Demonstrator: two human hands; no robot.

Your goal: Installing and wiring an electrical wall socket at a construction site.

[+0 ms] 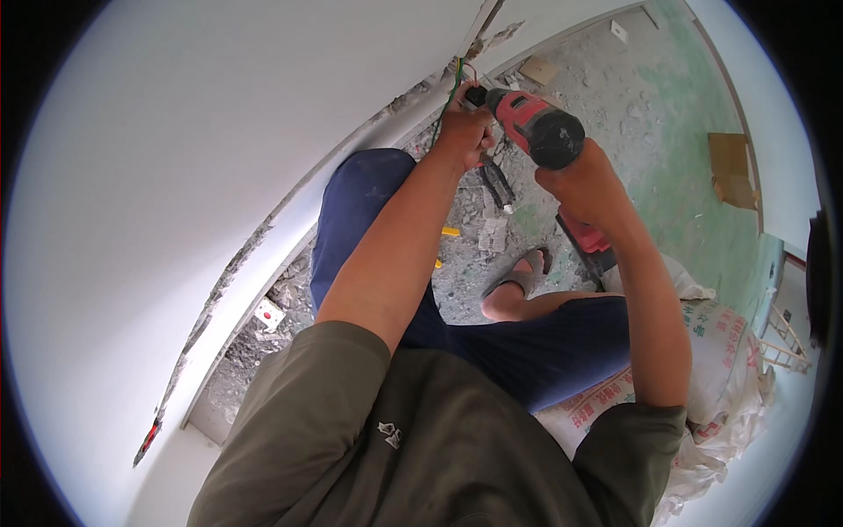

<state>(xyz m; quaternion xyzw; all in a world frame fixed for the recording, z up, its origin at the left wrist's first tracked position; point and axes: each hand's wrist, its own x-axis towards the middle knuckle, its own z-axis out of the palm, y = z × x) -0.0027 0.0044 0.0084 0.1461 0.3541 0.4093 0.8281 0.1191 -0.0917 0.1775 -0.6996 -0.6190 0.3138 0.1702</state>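
My right hand (587, 186) grips the handle of a red and black cordless drill (531, 123), its nose pointing away toward the wall. My left hand (467, 133) is closed right at the drill's front end, by a small black piece (477, 96). What its fingers hold is mostly hidden. Thin electrical wires (457, 79), green-yellow and reddish, come out of the wall groove and pass beside the left hand. Below that hand is a dark-handled tool (497, 183) that looks like pliers.
A white wall (228, 132) with a rough chased groove runs along my left. Rubble covers the floor (606, 97). A white box with red spots (269, 314) lies left of my knee. Printed sacks (724, 351) are by my right side, a cardboard box (731, 169) beyond.
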